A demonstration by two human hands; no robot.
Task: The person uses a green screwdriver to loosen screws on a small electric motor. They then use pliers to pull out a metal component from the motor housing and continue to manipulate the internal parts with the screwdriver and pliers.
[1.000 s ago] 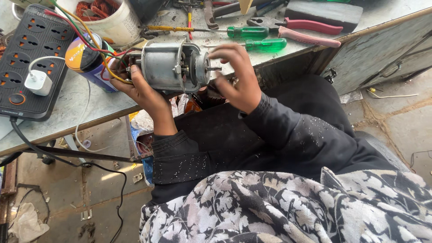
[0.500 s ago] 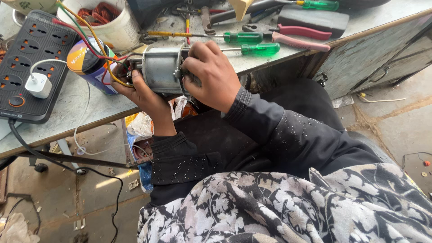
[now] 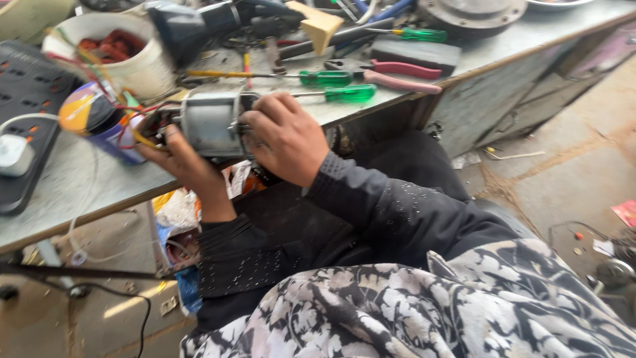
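A small grey electric motor [image 3: 211, 122] with red and yellow wires at its left end is held just above the front edge of the grey workbench [image 3: 79, 192]. My left hand [image 3: 177, 158] cups it from below and behind. My right hand [image 3: 285, 138] covers its right end, fingers curled over the shaft side, which is hidden. Both sleeves are black.
Green-handled screwdrivers [image 3: 341, 93], red-handled pliers [image 3: 391, 73], a white bucket of red parts [image 3: 116, 53], a coloured can [image 3: 93, 119], a black power strip [image 3: 23, 113] with a white plug and a dark block [image 3: 414, 54] lie on the bench. Concrete floor lies to the right.
My right hand moved from the motor's shaft tip to closing over its right end. The motor tilted and shifted slightly left; the view moved closer.
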